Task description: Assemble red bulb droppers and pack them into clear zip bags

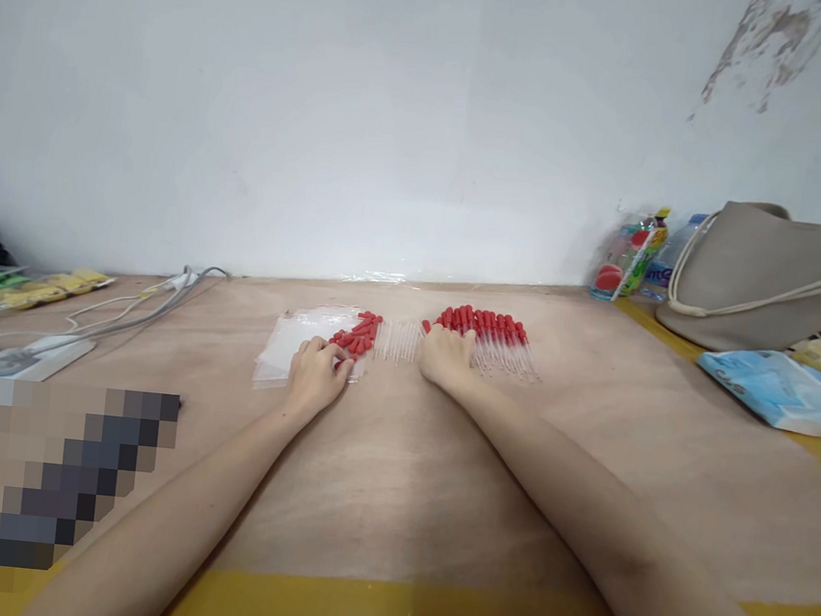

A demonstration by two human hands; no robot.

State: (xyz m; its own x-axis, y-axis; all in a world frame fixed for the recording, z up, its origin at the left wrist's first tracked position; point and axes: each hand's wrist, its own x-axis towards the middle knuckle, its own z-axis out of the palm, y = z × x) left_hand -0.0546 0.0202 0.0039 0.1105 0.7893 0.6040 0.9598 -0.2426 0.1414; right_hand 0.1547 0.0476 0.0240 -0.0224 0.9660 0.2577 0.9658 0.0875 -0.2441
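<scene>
A pile of clear droppers with red rubber bulbs (pixel 494 340) lies on the brown tabletop (pixel 396 462) near the wall. My right hand (pixel 445 358) rests on its left end, fingers curled down onto the droppers. A smaller group of red-bulbed droppers (pixel 359 334) lies to the left, beside a stack of clear plastic bags (pixel 295 340). My left hand (pixel 317 376) lies on the bags' near right corner, fingers bent, touching the small group. What the fingertips pinch is hidden.
A grey bag with cream handles (pixel 769 275) and drink bottles (pixel 633 257) stand at the back right, with a blue-white packet (pixel 784 388) in front. A white power strip with cables (pixel 50 351) and green-yellow packets (pixel 13 284) lie on the left. A yellow strip edges the table front.
</scene>
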